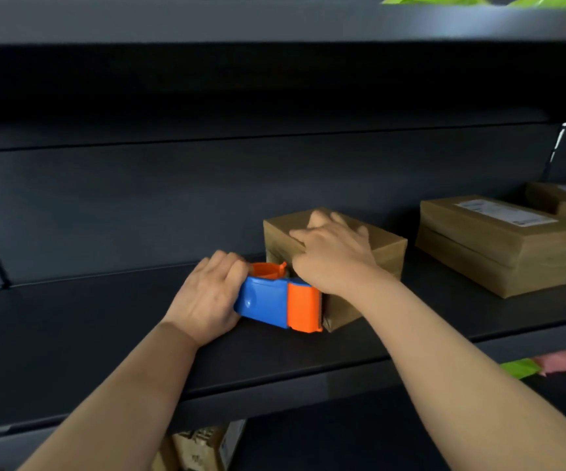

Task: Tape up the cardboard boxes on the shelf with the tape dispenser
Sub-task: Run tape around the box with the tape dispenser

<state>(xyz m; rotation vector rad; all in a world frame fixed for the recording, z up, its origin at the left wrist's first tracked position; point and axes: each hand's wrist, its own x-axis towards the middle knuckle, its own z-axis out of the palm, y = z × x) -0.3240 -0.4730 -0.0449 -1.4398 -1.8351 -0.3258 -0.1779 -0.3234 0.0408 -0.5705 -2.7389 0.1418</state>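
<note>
One box [387, 252] partly hidden under right hand [334, 258]; left hand [206, 297] grips dispenser [269, 302].

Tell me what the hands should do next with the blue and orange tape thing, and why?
Probably the left hand should draw the tape dispenser up the side of the small box toward its top. The dispenser's orange end already sits against that side, low by the shelf, and the right hand rests flat on top, steadying the box.
</note>
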